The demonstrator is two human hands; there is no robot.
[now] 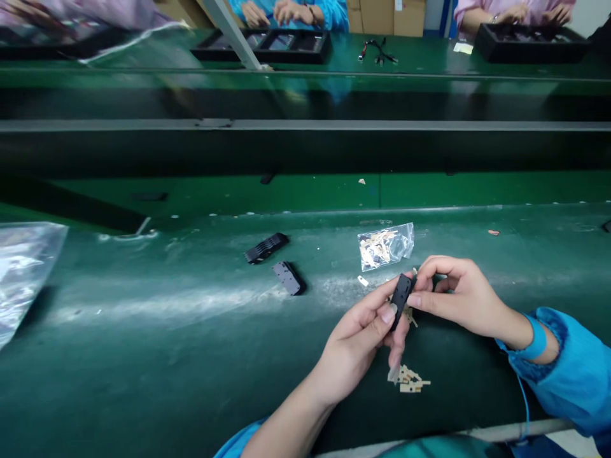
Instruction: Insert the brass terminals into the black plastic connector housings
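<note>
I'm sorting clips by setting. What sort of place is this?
Probably an assembly workshop: a long green workbench, a plastic bag of small parts, and people opposite working at black trays.

Green bench (167, 369), small bag (387, 247), loose cream pieces (411, 385), two black parts (266, 248)

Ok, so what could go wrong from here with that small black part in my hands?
Possibly two things. The black part is held in the fingers of your left hand, with your right hand at its upper end, so it might slip and drop. The loose cream pieces lie on the table close below your left hand, so a sweep of that hand could scatter them.
</note>
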